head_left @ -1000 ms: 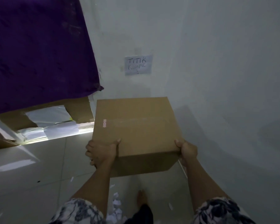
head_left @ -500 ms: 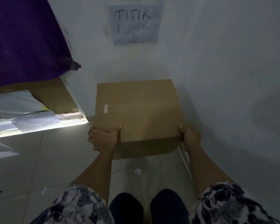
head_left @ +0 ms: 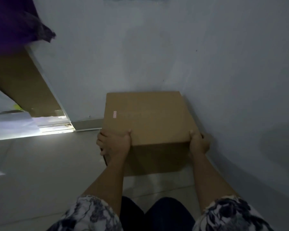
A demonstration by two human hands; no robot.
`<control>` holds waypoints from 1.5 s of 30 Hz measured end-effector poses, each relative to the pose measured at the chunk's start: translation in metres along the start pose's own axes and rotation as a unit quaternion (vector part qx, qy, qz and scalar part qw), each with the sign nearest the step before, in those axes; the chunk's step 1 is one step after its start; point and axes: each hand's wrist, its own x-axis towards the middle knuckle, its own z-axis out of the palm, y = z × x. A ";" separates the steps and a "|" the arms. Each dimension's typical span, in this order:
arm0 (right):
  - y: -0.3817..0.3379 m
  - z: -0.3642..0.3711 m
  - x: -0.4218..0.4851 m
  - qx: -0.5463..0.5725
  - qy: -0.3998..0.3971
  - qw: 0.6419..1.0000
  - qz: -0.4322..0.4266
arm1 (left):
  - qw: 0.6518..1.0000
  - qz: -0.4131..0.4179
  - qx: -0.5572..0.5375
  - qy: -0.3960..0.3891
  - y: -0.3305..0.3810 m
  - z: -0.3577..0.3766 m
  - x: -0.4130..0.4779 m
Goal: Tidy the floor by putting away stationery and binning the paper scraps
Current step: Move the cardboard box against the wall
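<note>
A closed brown cardboard box point(head_left: 147, 117) stands on the tiled floor in the corner, against the grey wall, with a small patterned sticker on its top. My left hand point(head_left: 113, 142) grips its near left corner, thumb on the top face. My right hand point(head_left: 198, 142) grips its near right corner, thumb on the top edge, fingers down the side. No stationery or paper scraps show in view.
A grey wall point(head_left: 173, 47) closes the corner behind and to the right of the box. At left is a bright doorway point(head_left: 32, 129) with a brown cardboard sheet point(head_left: 23, 87) and a purple cloth point(head_left: 10, 20) above it. My knees point(head_left: 157, 214) are at the bottom.
The box has gone down from mid-air to the floor in the corner. I have crouched lower and closer. The wall sign has slid out of view at the top.
</note>
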 end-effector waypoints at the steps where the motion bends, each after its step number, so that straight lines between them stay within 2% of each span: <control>1: 0.000 0.003 0.001 -0.003 0.006 1.000 0.002 | 1.000 0.005 0.002 0.000 0.000 0.001 0.001; 8: 0.004 0.010 -0.006 -0.031 0.034 0.999 -0.001 | 0.997 0.079 0.020 -0.012 -0.019 0.000 -0.001; 13: 0.009 0.016 -0.008 -0.089 0.072 0.992 -0.047 | 0.996 0.089 -0.002 -0.007 -0.021 0.000 -0.004; 16: 0.010 0.021 -0.014 -0.154 0.120 0.979 -0.066 | 0.996 0.086 -0.027 -0.003 -0.025 0.000 -0.005; 21: 0.017 0.033 -0.018 -0.215 0.168 0.949 -0.157 | 0.993 0.113 -0.045 -0.002 -0.030 0.000 -0.005; 25: 0.027 0.031 -0.024 -0.108 0.171 0.965 -0.166 | 0.988 0.104 -0.115 0.028 -0.044 -0.001 -0.011; 29: 0.051 0.026 -0.045 0.051 0.192 0.978 -0.062 | 0.966 0.035 -0.241 0.088 -0.071 -0.001 -0.019; 32: 0.085 0.021 -0.073 0.038 0.129 0.989 0.060 | 0.969 0.010 -0.236 0.070 -0.101 0.000 -0.017; 36: 0.147 0.025 -0.094 -0.065 0.000 0.992 0.110 | 0.990 -0.008 -0.142 0.011 -0.141 0.005 -0.007; 41: 0.206 0.021 -0.108 -0.244 -0.172 0.945 0.130 | 0.994 -0.054 0.007 -0.091 -0.173 0.013 -0.004; 45: 0.198 0.008 -0.129 -0.327 -0.229 0.909 0.123 | 0.985 -0.026 0.066 -0.155 -0.172 -0.001 -0.021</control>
